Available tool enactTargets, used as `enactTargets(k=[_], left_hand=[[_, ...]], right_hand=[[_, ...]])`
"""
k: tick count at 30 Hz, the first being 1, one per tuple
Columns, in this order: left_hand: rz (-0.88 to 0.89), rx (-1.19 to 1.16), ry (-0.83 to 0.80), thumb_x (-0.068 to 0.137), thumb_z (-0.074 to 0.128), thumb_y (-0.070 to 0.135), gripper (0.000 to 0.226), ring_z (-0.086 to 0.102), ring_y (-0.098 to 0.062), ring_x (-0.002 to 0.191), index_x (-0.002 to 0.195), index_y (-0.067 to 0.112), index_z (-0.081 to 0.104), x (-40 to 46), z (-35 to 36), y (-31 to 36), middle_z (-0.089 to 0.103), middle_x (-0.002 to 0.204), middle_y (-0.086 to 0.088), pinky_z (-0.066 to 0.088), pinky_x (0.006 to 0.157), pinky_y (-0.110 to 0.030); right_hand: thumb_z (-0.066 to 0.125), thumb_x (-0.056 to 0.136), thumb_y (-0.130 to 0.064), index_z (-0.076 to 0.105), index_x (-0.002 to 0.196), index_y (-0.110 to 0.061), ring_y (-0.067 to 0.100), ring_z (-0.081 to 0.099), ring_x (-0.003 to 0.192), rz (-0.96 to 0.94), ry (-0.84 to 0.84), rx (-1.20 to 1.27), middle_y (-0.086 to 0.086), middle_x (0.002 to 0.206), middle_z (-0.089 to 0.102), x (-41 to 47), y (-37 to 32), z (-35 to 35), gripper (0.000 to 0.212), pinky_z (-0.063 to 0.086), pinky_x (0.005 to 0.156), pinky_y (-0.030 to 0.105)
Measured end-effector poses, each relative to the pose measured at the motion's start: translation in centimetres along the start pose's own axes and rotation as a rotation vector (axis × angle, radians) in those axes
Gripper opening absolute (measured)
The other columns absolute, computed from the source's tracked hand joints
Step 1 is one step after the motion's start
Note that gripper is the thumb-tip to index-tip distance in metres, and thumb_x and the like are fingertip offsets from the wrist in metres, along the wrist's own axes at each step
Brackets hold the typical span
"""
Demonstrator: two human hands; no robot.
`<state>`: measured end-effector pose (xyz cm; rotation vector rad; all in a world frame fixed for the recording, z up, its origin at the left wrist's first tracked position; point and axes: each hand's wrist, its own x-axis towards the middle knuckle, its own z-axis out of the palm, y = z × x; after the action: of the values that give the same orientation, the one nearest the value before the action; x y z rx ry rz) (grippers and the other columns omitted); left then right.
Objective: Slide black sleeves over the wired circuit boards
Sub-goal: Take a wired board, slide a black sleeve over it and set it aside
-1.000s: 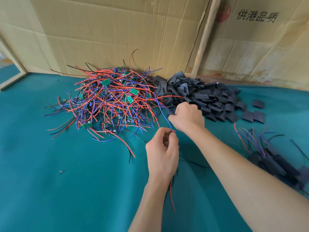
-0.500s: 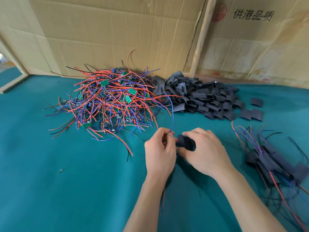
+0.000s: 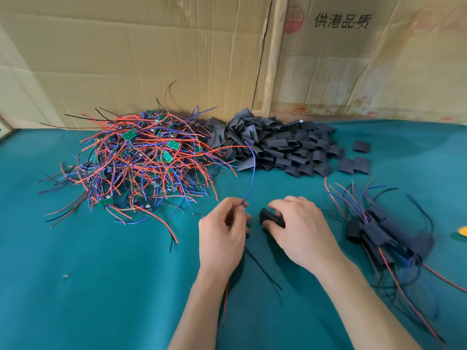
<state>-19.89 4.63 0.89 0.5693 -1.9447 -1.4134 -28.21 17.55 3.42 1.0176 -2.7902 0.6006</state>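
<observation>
My left hand (image 3: 222, 238) grips a wired circuit board; the board itself is hidden in the fingers, and its blue wire (image 3: 250, 178) arcs up and away while red and black wires trail under my wrist. My right hand (image 3: 300, 231) pinches one black sleeve (image 3: 271, 218) just right of the left hand, a small gap between them. A tangled heap of wired green boards (image 3: 141, 162) lies at the back left. A pile of loose black sleeves (image 3: 280, 147) lies behind my hands.
A cluster of sleeved boards (image 3: 386, 236) with trailing wires lies on the teal cloth (image 3: 101, 286) at the right. Cardboard sheets (image 3: 151, 59) wall off the back. A small orange object (image 3: 462, 232) shows at the right edge.
My right hand came back from the sleeve pile with one black sleeve and now holds it beside the left hand. The left hand kept its grip on the board and wires.
</observation>
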Motion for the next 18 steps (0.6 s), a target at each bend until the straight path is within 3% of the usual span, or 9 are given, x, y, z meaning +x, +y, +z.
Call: enactTargets(k=[5, 7, 9, 12, 18], left_hand=[[0.049, 0.071, -0.02, 0.085, 0.055, 0.03, 0.014, 0.067, -0.026, 0.063, 0.088, 0.035, 0.068, -0.1, 0.2, 0.3, 0.07, 0.068, 0.003, 0.057, 0.067, -0.039], [0.076, 0.114, -0.035, 0.085, 0.056, 0.03, 0.016, 0.068, -0.019, 0.063, 0.091, 0.04, 0.068, -0.2, 0.2, 0.3, 0.071, 0.07, 0.011, 0.057, 0.069, -0.034], [0.125, 0.172, -0.041, 0.084, 0.059, 0.028, 0.015, 0.065, -0.005, 0.06, 0.086, 0.033, 0.073, -0.3, 0.3, 0.2, 0.068, 0.069, 0.022, 0.054, 0.067, -0.024], [0.209, 0.245, -0.042, 0.083, 0.062, 0.023, 0.016, 0.056, 0.009, 0.058, 0.084, 0.026, 0.077, -0.3, 0.5, 0.2, 0.061, 0.064, 0.032, 0.039, 0.06, -0.004], [0.243, 0.287, -0.057, 0.083, 0.064, 0.02, 0.015, 0.05, 0.012, 0.056, 0.086, 0.023, 0.079, -0.4, 0.6, 0.1, 0.057, 0.06, 0.032, 0.034, 0.059, -0.004]], right_hand=[[0.078, 0.084, -0.037, 0.073, 0.095, -0.013, 0.026, 0.061, 0.083, 0.097, 0.03, 0.106, -0.001, 0.085, 0.065, 0.0, 2.3, -1.4, 0.026, 0.048, 0.076, 0.038], [0.081, 0.082, -0.032, 0.076, 0.09, -0.016, 0.019, 0.063, 0.07, 0.176, 0.091, 0.318, -0.004, 0.073, 0.068, 0.2, 3.3, -2.2, 0.018, 0.052, 0.072, 0.034], [0.082, 0.083, -0.028, 0.077, 0.087, -0.03, 0.009, 0.062, 0.06, 0.272, 0.179, 0.585, -0.011, 0.069, 0.071, 0.4, 4.3, -3.1, 0.007, 0.052, 0.066, 0.027], [0.079, 0.087, -0.02, 0.077, 0.083, -0.036, 0.007, 0.061, 0.055, 0.338, 0.349, 0.905, -0.011, 0.074, 0.073, 0.5, 5.2, -4.2, 0.016, 0.052, 0.057, 0.021], [0.078, 0.08, -0.025, 0.077, 0.085, -0.022, 0.015, 0.066, 0.06, 0.352, 0.589, 1.183, -0.001, 0.076, 0.075, 0.7, 4.6, -5.2, 0.006, 0.056, 0.061, 0.024]])
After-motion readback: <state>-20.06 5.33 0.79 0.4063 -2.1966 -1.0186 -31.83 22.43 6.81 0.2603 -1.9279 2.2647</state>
